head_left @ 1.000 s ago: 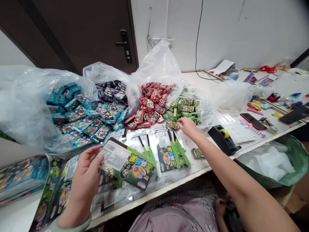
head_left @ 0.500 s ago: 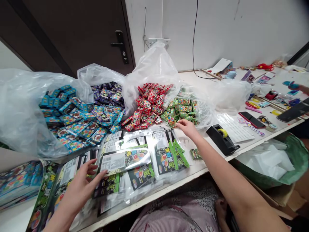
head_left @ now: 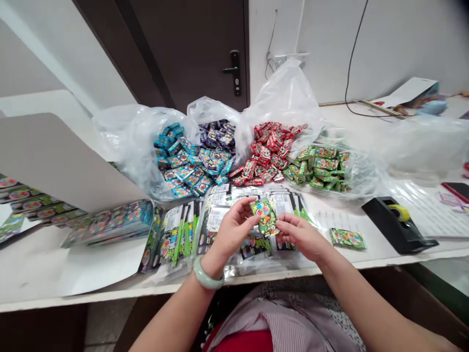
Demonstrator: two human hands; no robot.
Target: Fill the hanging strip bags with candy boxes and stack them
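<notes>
As left hand pinches small green printed packet above printed foil sleeves, right hand grips packet's lower edge, steadying it for handling. Far side: colour-sorted packets in separate plastic bags, green pile nearest.

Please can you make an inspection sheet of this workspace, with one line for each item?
Surface: white table, front edge in view.
Job's things: small green packet held up; flat printed sachets beneath it; heaped blue packets, purple packets, red packets and green packets on clear plastic bags.
Clutter: black tape dispenser, phone.
Hands: left hand, with pale green bangle, and right hand both pinch the packet.
Cables: black cable on the wall.
Surroundings: dark door, white wall.
</notes>
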